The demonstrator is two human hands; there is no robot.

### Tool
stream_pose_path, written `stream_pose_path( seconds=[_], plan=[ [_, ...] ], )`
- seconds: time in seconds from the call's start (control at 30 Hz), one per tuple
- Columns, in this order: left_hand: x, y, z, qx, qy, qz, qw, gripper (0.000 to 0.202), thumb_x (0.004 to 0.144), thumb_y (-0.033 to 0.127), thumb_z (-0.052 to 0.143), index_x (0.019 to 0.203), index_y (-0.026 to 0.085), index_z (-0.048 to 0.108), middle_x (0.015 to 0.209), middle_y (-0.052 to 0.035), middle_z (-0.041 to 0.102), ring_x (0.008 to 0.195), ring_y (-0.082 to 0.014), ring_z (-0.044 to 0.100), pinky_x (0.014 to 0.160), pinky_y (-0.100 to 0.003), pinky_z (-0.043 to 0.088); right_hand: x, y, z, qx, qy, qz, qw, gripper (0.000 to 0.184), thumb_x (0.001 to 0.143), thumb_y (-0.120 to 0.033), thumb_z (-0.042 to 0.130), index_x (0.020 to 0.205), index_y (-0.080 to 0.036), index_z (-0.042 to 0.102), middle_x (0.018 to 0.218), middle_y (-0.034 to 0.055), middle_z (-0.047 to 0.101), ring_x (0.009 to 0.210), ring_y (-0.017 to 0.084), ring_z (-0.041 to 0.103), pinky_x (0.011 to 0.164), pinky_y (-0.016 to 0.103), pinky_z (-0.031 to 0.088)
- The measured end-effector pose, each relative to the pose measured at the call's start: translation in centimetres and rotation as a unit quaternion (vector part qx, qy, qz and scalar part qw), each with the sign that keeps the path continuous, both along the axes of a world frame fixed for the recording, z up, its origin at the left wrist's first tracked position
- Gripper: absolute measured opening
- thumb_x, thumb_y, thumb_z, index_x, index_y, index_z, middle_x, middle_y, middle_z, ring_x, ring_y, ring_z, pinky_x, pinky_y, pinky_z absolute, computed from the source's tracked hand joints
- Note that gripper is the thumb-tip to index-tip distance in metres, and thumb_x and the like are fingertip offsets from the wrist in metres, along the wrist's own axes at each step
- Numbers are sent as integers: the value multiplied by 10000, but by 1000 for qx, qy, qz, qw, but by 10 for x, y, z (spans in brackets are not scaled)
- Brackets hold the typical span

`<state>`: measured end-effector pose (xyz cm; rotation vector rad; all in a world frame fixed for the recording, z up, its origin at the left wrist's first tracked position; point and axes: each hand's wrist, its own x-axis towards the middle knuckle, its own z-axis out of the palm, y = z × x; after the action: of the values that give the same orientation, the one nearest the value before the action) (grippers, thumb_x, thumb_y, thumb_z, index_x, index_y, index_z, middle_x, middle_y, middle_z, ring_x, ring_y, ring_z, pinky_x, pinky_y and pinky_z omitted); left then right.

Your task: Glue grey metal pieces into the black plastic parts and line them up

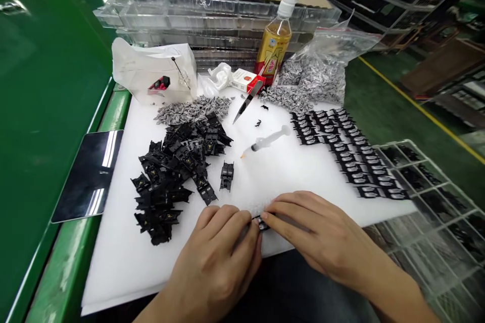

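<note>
Close to the front edge of the white foam board (303,171), a small black plastic part (261,222) is mostly hidden between my fingers. My left hand (222,247) is closed on its left side. From the right, my right hand (322,232) presses fingertips onto the same part. A heap of black plastic parts (178,161) lies to the left, with one single part (227,176) apart from it. Beyond my hands lie a syringe (269,140) with an orange tip and a pair of tweezers (248,102). Rows of black parts with grey pieces (352,156) cover the right side.
Small grey pieces (193,109) lie piled at the back, near a drink bottle (275,38) and a filled plastic bag (322,68). Clear trays (151,20) are stacked behind. A tablet (89,176) rests at the left edge, and a divided clear tray (435,212) stands lower right.
</note>
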<state>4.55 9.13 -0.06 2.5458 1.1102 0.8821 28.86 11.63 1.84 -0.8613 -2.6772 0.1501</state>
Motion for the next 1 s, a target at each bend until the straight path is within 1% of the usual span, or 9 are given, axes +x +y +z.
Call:
stream_pose_path(
  seconds=[0.17,0.27,0.43,0.53,0.63,0.77,0.9,1.0],
  plan=[
    [1,1,1,13,7,-6,1000,144,980,49,650,1099,125,674,959,-74,690,903,-210,606,788,-409,488,-2,0,-2,-4,20,0,1000,371,1015,-38,560,1360,-110,678,1235,141,770,1178,286,686,1019,477,606],
    [2,1,2,15,6,-10,1000,150,974,34,651,1096,119,676,948,-77,689,901,-210,602,788,-408,493,-2,0,-6,-17,42,-4,999,374,1017,-35,569,1365,-122,675,1233,132,770,1171,277,675,1007,475,604],
    [0,0,1,12,-5,-12,1000,216,947,24,689,1150,95,675,1017,-101,699,926,-212,586,803,-410,489,3,-1,-19,-59,130,-8,990,451,984,-11,626,1422,-120,622,1267,131,756,1216,258,640,1035,466,580],
    [-2,-1,0,-1,-30,-7,1000,256,946,14,693,1183,109,670,1058,-88,709,951,-202,574,821,-399,476,5,-1,-25,-68,161,-13,985,481,966,-1,654,1425,-140,614,1262,118,760,1222,250,644,1042,455,571],
    [-3,-1,-1,-27,-58,12,998,245,966,3,668,1173,133,665,1077,-68,711,976,-195,562,855,-392,472,5,-1,-27,-96,195,-46,975,436,965,-25,684,1377,-159,633,1179,87,782,1161,226,677,1018,412,580],
    [-2,-1,-2,-41,-59,29,997,250,990,4,635,1205,131,652,1097,-80,699,992,-204,550,867,-389,467,1,1,-26,-110,209,-66,970,372,978,-34,682,1317,-185,654,1127,59,791,1109,207,689,1002,389,575],
    [-3,2,-3,-28,-56,30,998,257,996,10,631,1221,133,648,1099,-83,701,976,-210,551,845,-385,444,-3,3,-24,-118,210,-80,967,321,1000,-61,668,1286,-207,662,1099,43,793,1081,201,693,975,362,570],
    [-5,1,-5,-7,-54,31,998,214,1007,25,608,1183,137,653,1061,-83,705,953,-216,561,823,-380,446,-5,3,-21,-127,212,-83,965,289,1016,-97,646,1273,-228,658,1092,44,783,1066,208,702,955,352,578]
  ],
)
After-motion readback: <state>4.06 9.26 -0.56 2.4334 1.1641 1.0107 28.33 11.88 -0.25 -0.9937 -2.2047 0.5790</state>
